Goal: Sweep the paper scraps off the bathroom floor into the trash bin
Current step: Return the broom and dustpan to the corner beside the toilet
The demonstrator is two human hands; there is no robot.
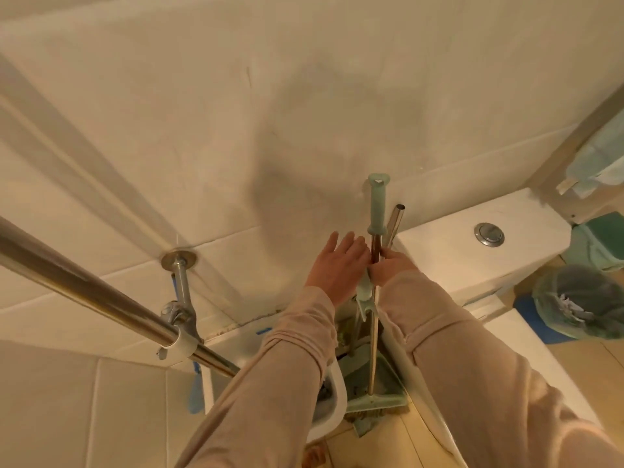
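A broom with a pale green grip (377, 206) and a metal shaft stands upright beside a second metal pole (395, 222), between the wall and the toilet tank. Its green head (373, 405) rests on the floor next to a green dustpan (363, 369). My right hand (391, 266) is closed around the two shafts just below the green grip. My left hand (337, 265) is flat and open beside them, fingers spread, touching or nearly touching the broom. The trash bin (579, 305), lined with a green bag, holds white paper scraps at the right.
A white toilet tank (449, 251) with a round flush button (489, 234) is right of the broom. A steel rail (101, 298) crosses the left, clamped to a wall pipe (180, 285). A white basin (332, 410) sits low centre. Green bags (597, 163) hang at upper right.
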